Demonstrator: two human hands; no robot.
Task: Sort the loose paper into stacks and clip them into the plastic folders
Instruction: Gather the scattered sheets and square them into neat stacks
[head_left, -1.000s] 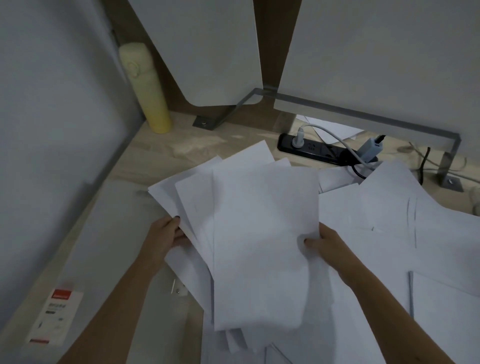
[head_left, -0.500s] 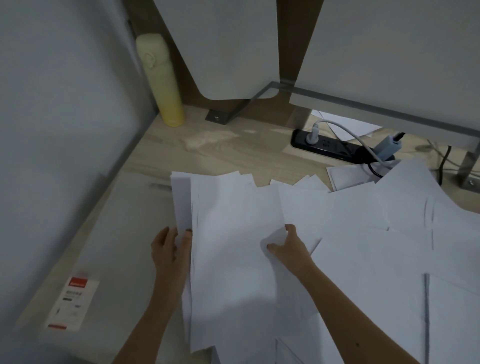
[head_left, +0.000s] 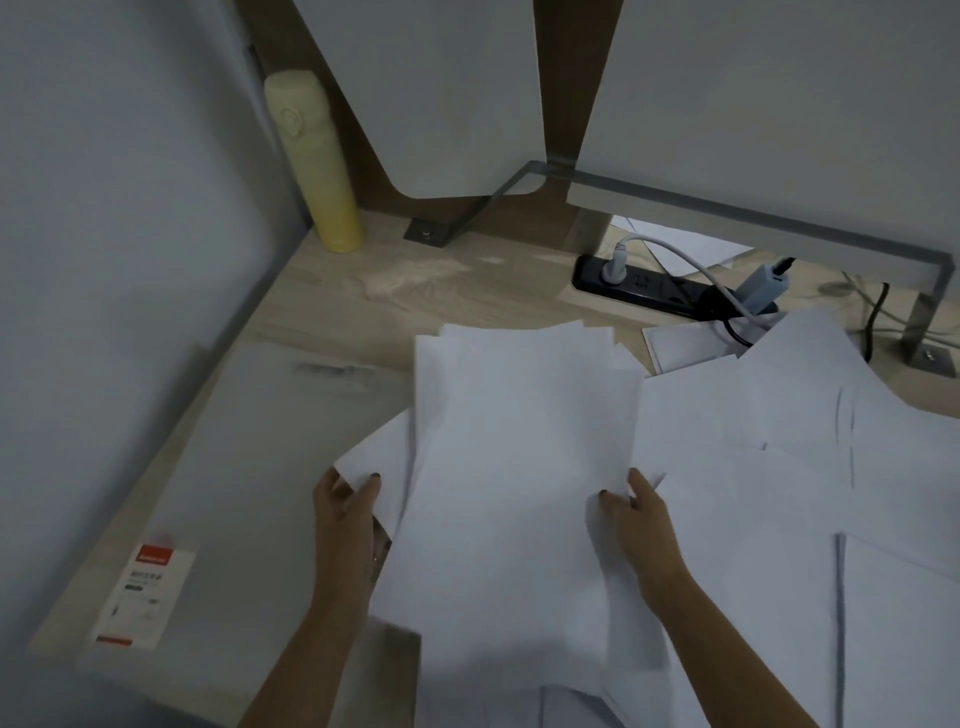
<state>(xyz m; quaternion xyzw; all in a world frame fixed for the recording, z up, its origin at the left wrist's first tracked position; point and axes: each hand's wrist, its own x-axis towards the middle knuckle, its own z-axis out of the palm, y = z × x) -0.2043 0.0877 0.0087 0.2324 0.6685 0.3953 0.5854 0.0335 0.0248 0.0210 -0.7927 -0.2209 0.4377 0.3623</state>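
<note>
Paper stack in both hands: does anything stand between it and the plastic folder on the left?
Nothing visible does. Only the left hand, gripping the paper stack, lies between it and the plastic folder, which lies flat.

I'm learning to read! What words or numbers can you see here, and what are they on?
On the label of the plastic folder: white writing on a red band, too blurred to read.
Same label, dark lines of small print below: too small to read.
On the paper, the yellow bottle and the power strip: no writing that I can see.
</note>
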